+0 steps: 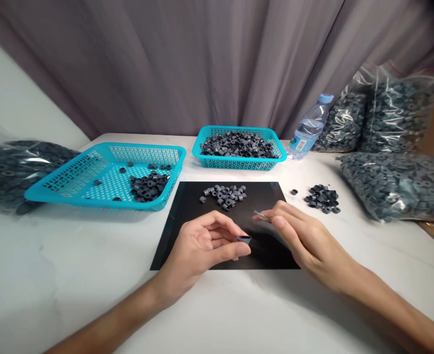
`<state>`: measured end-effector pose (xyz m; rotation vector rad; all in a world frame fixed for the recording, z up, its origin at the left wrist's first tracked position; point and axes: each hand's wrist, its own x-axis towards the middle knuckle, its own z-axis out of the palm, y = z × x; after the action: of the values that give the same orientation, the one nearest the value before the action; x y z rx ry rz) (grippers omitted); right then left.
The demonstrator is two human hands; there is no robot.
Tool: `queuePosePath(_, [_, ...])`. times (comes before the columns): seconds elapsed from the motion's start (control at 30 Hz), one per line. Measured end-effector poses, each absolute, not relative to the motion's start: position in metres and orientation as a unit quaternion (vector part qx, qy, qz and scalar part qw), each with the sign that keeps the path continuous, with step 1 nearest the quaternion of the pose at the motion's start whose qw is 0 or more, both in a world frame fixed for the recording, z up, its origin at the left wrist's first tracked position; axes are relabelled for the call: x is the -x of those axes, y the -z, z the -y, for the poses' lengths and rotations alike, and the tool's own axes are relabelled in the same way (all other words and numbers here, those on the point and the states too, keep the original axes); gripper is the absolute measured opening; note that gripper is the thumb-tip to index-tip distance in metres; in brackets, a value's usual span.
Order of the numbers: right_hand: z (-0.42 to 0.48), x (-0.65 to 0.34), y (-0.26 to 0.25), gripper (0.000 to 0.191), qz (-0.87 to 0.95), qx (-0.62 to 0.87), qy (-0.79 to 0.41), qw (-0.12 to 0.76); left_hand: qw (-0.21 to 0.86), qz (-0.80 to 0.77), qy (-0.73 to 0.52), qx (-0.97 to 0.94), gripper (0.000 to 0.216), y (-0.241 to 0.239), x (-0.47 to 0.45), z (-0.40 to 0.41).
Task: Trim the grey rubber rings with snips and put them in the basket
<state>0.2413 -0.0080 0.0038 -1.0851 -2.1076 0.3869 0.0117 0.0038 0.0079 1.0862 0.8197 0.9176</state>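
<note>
Between the thumb and fingers of my left hand point(211, 241) is a small dark grey plastic ring point(244, 239), its hollow end facing up. My right hand point(307, 233) pinches a thin, shiny blade-like tool point(262, 216), its tip pointing left; most of it is hidden by the fingers. Both hands are above a black mat point(264, 246), apart from each other. On the mat's far part lies a loose pile of grey rings point(226, 195). A second small pile of rings point(322, 198) sits on the white table right of the mat, with a single ring point(294, 192) beside it.
A blue basket point(69, 199) at the left holds some rings. Another blue basket point(244, 160) at the back is full of them. Right of it stands a water bottle point(307, 130). Clear bags of rings crowd the right point(401, 187) and the far left point(14, 172). A curtain hangs behind.
</note>
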Motion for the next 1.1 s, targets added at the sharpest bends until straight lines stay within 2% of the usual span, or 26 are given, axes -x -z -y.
queuePosePath(0.17, [0.009,-0.248,-0.007,0.022,0.839,0.374,-0.18,0.351,0.67,-0.372,-0.421,-0.486,0.023,-0.011,-0.01,-0.005])
queuePosePath(0.4, [0.009,-0.248,-0.008,0.022,0.847,0.34,-0.176,0.368,0.662,-0.37,-0.422,-0.497,0.02,-0.011,-0.008,-0.007])
queuePosePath(1.1, [0.006,-0.254,-0.007,0.024,0.877,0.323,-0.124,0.332,0.675,-0.347,-0.417,-0.5,0.019,-0.009,-0.009,-0.006])
